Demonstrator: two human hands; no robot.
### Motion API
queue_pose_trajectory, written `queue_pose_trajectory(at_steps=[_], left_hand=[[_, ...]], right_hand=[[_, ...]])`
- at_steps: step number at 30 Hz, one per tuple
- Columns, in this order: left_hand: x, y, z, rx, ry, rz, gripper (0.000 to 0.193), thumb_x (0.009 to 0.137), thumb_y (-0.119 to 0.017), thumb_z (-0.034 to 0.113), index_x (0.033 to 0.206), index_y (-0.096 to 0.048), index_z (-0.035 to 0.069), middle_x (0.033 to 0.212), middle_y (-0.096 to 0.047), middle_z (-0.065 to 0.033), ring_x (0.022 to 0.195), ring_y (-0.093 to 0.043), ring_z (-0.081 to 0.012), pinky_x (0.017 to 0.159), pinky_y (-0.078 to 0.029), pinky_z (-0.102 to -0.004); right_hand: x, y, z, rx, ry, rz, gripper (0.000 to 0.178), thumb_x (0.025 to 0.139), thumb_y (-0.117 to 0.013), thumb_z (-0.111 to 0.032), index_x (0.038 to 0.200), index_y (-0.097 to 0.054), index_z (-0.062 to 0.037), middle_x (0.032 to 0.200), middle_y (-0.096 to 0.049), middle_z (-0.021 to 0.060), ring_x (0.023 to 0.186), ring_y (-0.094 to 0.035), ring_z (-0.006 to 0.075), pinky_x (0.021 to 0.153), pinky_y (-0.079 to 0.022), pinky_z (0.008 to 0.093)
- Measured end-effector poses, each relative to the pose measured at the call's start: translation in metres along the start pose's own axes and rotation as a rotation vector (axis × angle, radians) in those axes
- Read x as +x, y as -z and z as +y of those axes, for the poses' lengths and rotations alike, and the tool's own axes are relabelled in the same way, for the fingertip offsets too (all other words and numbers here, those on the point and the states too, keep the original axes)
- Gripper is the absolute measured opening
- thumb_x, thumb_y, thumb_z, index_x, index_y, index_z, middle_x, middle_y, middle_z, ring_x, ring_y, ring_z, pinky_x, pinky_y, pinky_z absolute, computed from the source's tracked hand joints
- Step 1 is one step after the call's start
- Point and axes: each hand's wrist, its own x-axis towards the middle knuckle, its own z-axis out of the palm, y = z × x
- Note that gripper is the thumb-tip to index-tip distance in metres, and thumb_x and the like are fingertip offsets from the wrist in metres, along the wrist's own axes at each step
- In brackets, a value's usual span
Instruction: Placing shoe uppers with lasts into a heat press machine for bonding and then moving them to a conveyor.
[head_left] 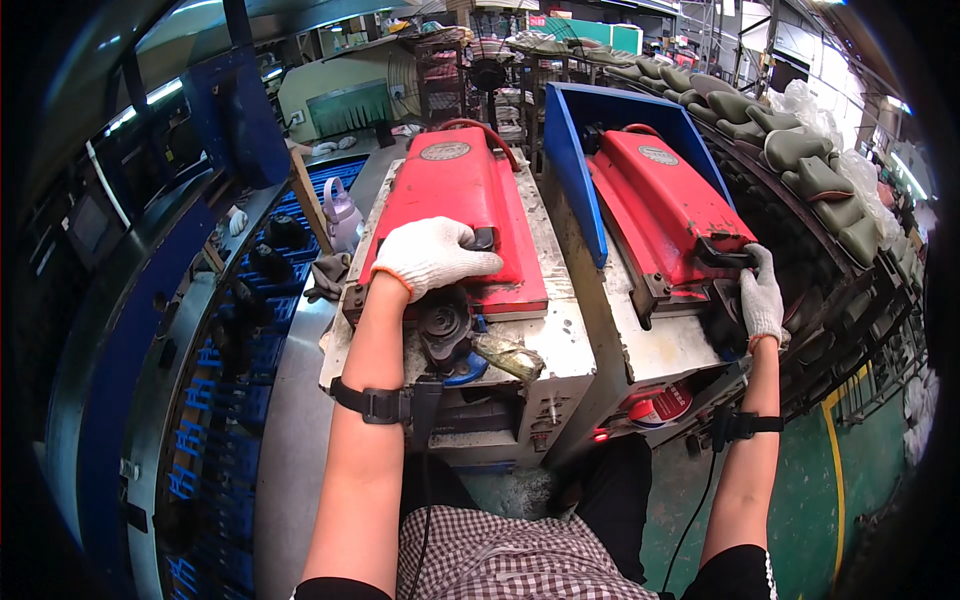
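Observation:
Two long red metal covers lie side by side on pale, worn machine bodies. At the front end of the left red cover (440, 180), my left hand (432, 258), in a white knitted glove, is closed around a black handle (484, 239) whose end shows past the fingers. On the right red cover (665, 195), my gloved right hand (762, 298) grips the outer end of another black handle (722, 253). Below my left hand sits a round black part (445, 322), beside a crumpled, pale greenish wrapped item (508, 356).
A blue metal guard (575, 170) stands around the right cover. To the left, a lilac bottle (343, 215) and dark gloves (327, 278) rest on a metal bench by a blue conveyor (255, 365). Racks at right hold olive-green shoe-like pieces (795, 148).

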Motion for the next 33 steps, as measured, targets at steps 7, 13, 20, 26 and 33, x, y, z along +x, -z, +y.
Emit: queue_pose_trajectory(at_steps=[7, 13, 20, 26, 33], left_hand=[[-0.002, 0.002, 0.002, 0.009, -0.011, 0.011, 0.055, 0.078, -0.075, 0.061, 0.082, -0.076, 0.006, 0.07, -0.067, -0.0116, 0.068, -0.065, -0.0246, 0.069, -0.05, -0.0362], [-0.005, 0.006, 0.004, 0.029, -0.01, 0.016, 0.055, 0.078, -0.075, 0.061, 0.082, -0.075, 0.006, 0.069, -0.066, -0.012, 0.068, -0.065, -0.025, 0.069, -0.05, -0.0365], [-0.001, 0.001, 0.003, -0.022, -0.019, 0.006, 0.055, 0.078, -0.075, 0.06, 0.084, -0.076, 0.005, 0.072, -0.068, -0.0108, 0.07, -0.067, -0.0231, 0.071, -0.051, -0.0354], [-0.005, 0.004, -0.004, 0.034, -0.018, 0.0, 0.057, 0.079, -0.073, 0.061, 0.089, -0.078, 0.005, 0.076, -0.071, -0.0132, 0.074, -0.068, -0.0259, 0.075, -0.052, -0.0362], [0.001, 0.007, -0.001, 0.068, -0.098, -0.089, 0.059, 0.085, -0.066, 0.062, 0.098, -0.077, 0.006, 0.086, -0.073, -0.0154, 0.086, -0.072, -0.0295, 0.082, -0.053, -0.0393]], right_hand=[[0.0, -0.001, 0.001, 0.025, -0.007, -0.01, 0.044, 0.097, -0.055, -0.026, 0.14, -0.052, -0.0353, 0.112, -0.073, 0.0131, 0.1, -0.072, 0.039, 0.087, -0.054, 0.0484], [0.002, -0.002, 0.0, 0.041, 0.009, 0.003, 0.045, 0.097, -0.055, -0.026, 0.142, -0.052, -0.0334, 0.113, -0.073, 0.0143, 0.103, -0.072, 0.0379, 0.091, -0.053, 0.0466], [-0.021, -0.001, -0.013, 0.223, 0.096, 0.439, 0.032, 0.1, -0.055, -0.012, 0.13, -0.062, -0.0054, 0.122, -0.069, 0.0155, 0.113, -0.068, 0.0284, 0.1, -0.051, 0.0405], [-0.101, -0.054, -0.143, 0.533, 0.486, 0.027, 0.024, 0.1, -0.06, -0.006, 0.123, -0.066, -0.0012, 0.107, -0.066, 0.0064, 0.1, -0.063, 0.0164, 0.095, -0.051, 0.0327], [-0.167, -0.087, -0.249, 0.957, 0.003, -1.308, 0.055, 0.106, -0.055, -0.028, 0.156, -0.045, -0.0092, 0.1, -0.07, 0.0063, 0.069, -0.059, 0.0085, 0.067, -0.053, 0.0248]])
